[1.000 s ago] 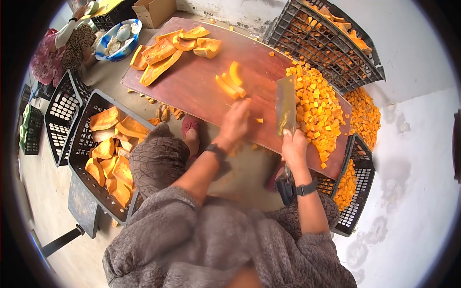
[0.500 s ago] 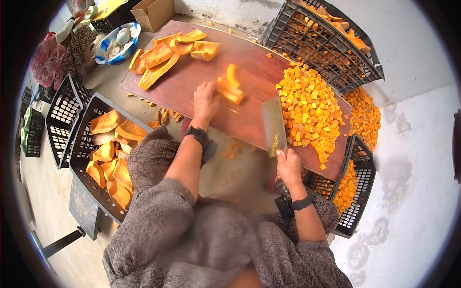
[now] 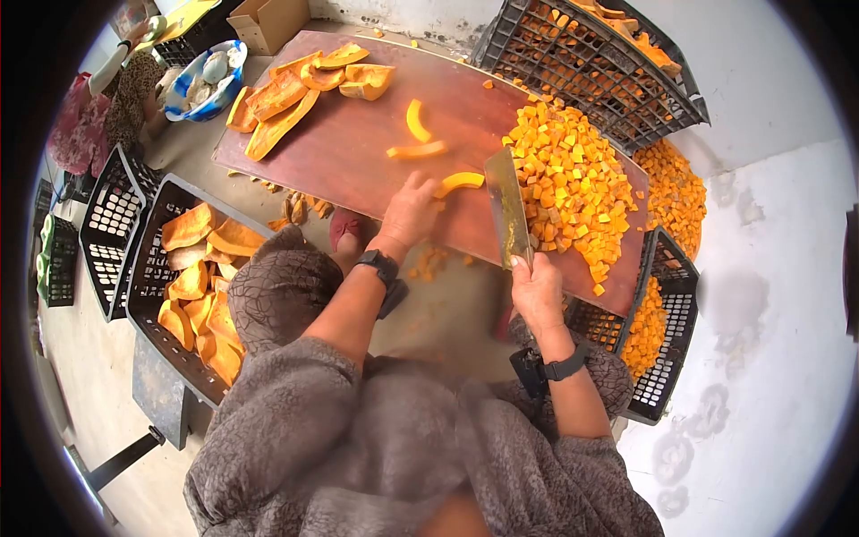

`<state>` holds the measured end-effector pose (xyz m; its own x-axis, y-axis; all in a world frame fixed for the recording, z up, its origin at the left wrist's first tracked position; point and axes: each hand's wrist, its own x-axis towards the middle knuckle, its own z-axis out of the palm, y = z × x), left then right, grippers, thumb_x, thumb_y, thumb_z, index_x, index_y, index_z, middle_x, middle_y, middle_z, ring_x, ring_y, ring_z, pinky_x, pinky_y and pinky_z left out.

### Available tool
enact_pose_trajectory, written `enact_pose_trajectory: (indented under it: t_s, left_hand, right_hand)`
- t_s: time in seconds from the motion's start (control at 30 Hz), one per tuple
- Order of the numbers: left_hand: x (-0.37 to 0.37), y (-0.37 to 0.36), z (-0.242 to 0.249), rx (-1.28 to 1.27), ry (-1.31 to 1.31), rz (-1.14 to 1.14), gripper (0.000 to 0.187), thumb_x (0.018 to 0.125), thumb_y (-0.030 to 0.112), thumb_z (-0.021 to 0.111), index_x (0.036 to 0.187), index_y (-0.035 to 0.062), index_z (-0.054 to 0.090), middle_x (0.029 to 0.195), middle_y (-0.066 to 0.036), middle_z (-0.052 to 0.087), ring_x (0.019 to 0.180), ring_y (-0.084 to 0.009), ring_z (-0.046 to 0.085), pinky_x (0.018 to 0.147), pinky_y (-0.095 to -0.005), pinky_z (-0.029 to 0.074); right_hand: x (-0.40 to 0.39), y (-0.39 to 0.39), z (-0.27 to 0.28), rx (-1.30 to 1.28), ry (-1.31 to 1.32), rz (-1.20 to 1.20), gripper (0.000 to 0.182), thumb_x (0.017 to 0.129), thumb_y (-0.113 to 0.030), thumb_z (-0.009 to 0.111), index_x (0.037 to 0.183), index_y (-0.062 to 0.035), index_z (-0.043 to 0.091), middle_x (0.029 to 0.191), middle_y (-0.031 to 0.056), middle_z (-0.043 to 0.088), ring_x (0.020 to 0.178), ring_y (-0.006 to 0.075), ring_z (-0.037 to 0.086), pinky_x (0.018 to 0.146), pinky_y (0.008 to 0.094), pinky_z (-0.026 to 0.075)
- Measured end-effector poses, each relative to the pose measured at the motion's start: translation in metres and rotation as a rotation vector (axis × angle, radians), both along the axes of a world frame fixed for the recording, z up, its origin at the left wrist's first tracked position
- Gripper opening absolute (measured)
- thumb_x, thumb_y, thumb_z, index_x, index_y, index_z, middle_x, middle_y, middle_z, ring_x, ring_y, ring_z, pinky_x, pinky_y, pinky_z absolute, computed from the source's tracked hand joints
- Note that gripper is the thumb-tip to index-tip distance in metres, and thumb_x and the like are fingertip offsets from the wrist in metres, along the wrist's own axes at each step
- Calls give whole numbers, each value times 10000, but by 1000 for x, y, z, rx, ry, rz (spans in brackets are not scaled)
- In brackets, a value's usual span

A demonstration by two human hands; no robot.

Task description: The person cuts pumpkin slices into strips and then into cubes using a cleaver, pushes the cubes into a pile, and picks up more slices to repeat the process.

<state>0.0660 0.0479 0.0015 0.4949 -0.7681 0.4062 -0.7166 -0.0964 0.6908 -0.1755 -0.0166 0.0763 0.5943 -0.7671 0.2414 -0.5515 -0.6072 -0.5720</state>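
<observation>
My right hand (image 3: 537, 288) grips the handle of a cleaver (image 3: 508, 201), its broad blade upright at the left edge of a heap of diced pumpkin (image 3: 573, 179). My left hand (image 3: 412, 213) has its fingers closed at the near end of a curved pumpkin strip (image 3: 461, 183), whose far end reaches close to the blade. Two other strips lie loose beyond my left hand: a straighter piece (image 3: 417, 150) and a curved piece (image 3: 418, 121). All this rests on a reddish-brown board (image 3: 358, 179).
Larger pumpkin wedges (image 3: 286, 98) lie at the board's far left. A black crate (image 3: 148, 295) of pumpkin pieces stands left; another crate (image 3: 667, 349) holds dice at right. Behind the board is a tilted crate (image 3: 591, 80). Another person (image 3: 134, 89) sits at far left near a blue-white basin (image 3: 206, 85).
My left hand has moved right, nearer the cleaver. The strips that were bunched and blurred are now apart, one of them at my left fingers. The cleaver has barely moved.
</observation>
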Motion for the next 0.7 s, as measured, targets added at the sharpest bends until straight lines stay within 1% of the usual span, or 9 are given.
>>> enact_pose_trajectory:
  t_s: [0.07,0.13,0.27,0.33,0.47,0.53,0.57,0.63,0.7]
  left_hand:
    - [2,-2,-1,7,4,-24,190,808,31,605,988,91,590,1001,-136,588,894,-365,616,777,-425,524]
    - [1,-7,0,24,-54,34,159,779,80,649,933,98,617,945,-138,598,850,-385,610,733,-451,515]
    - [-3,-9,5,-22,-79,45,145,793,80,631,937,97,621,912,-144,600,836,-395,610,722,-454,512]
    - [-3,-11,4,-46,15,75,135,809,75,611,943,85,624,895,-160,610,845,-395,611,722,-459,507]
    - [-6,-12,-1,-154,71,146,133,818,55,583,944,65,620,900,-178,620,857,-403,608,735,-468,504]
    - [-7,-8,-5,-112,130,47,139,819,46,570,950,53,615,926,-185,626,872,-408,604,753,-474,501]
    - [-9,-7,-8,-110,133,49,139,819,46,570,950,53,615,926,-185,626,872,-408,604,753,-474,501]
    - [-12,-4,-10,-115,76,0,124,825,17,574,947,40,583,892,-173,604,868,-395,597,766,-439,509]
    - [-14,-3,-8,-107,79,1,127,825,20,570,950,41,582,893,-173,599,872,-395,594,769,-439,508]
  right_hand:
    - [0,2,-1,-7,30,-9,257,925,-186,607,841,52,558,602,187,580,473,279,581,495,397,475]
    - [-1,3,-7,195,73,-61,262,926,-185,605,835,55,551,598,184,577,482,278,595,491,393,475]
    - [-3,2,-9,112,71,-52,270,931,-187,603,820,52,541,586,168,570,441,251,575,451,377,459]
    - [-1,3,-6,186,57,-89,273,928,-183,604,814,56,536,589,169,576,442,253,577,449,375,459]
    - [4,4,4,182,38,-76,264,921,-182,609,820,53,543,597,185,581,468,270,590,476,390,465]
    - [8,8,16,164,111,-64,257,914,-191,614,837,48,556,638,225,597,549,338,618,544,422,481]
    - [10,10,19,166,114,-63,257,914,-191,614,837,48,556,638,225,597,549,338,618,544,422,481]
    - [14,14,24,102,168,-57,271,915,-211,614,851,48,568,687,256,609,641,403,627,608,442,487]
    - [18,15,28,129,217,-64,283,916,-222,610,861,53,572,717,272,614,689,432,624,638,456,488]
